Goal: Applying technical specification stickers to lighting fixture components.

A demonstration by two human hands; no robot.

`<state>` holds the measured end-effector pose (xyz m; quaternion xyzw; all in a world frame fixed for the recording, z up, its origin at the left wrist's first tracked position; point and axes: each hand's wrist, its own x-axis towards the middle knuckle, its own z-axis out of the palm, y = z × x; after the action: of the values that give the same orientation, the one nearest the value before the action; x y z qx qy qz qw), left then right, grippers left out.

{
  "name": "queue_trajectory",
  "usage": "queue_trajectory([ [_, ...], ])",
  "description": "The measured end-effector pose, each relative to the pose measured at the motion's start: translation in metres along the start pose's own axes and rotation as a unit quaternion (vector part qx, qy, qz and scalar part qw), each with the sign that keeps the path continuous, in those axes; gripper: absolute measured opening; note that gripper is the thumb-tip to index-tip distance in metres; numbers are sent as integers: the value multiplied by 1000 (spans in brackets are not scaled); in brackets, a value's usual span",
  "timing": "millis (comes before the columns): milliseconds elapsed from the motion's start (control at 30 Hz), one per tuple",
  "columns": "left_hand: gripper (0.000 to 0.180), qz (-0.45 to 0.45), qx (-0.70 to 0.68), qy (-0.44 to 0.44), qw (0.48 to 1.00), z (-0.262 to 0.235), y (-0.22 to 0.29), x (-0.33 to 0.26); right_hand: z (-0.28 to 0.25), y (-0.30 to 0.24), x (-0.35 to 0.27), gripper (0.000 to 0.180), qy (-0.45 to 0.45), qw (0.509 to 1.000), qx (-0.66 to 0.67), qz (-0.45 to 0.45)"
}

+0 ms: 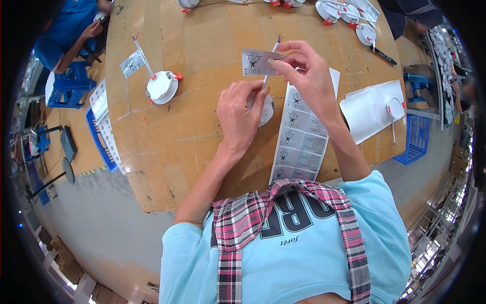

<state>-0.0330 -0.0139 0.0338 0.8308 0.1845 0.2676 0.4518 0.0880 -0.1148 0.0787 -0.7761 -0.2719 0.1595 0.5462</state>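
Observation:
A round white downlight [267, 113] lies on the table, mostly hidden under my left hand [237, 115]. The fingers of that hand close around the base of its white cable [266, 81], which rises tilted to bare wire ends. My right hand [305, 68] pinches a silver printed label [253, 62] between thumb and index finger. The label lies against the cable's upper part and sticks out to the left. Under my right forearm is a long sheet of silver labels [296, 147]. To the left rests another downlight [163, 87] with a label [132, 64] folded onto its cable.
Several downlights [349, 14] sit along the far edge, near a black marker [385, 57]. On the right, white sheets [372, 114] carry a small downlight [395, 107]. Blue crates [416, 139] stand beyond the right edge. A person in blue [76, 30] sits at far left.

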Motion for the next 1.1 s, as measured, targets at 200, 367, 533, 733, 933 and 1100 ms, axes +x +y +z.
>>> queue_trajectory([
  [200, 12, 20, 0, -12, 1000, -2, -1, 1, -19, -2, 18, 23, -136, 987, 61, 65],
  [367, 13, 32, 7, -24, 999, -1, -4, 3, -26, -3, 29, 23, -199, 971, 68, 114],
  [533, 12, 44, 26, -21, 998, -1, -5, 3, -23, 0, 29, 24, -193, 975, 49, 102],
  [733, 13, 54, 33, -12, 998, -1, -2, -1, -19, 8, 22, 23, -172, 982, 41, 73],
  [933, 24, -248, -356, -55, 899, -12, -8, 6, -19, 10, 16, 19, -165, 985, 51, 2],
  [1100, 36, -185, -336, -47, 922, -16, -27, 34, -19, 3, 16, 16, -164, 984, 31, -58],
])
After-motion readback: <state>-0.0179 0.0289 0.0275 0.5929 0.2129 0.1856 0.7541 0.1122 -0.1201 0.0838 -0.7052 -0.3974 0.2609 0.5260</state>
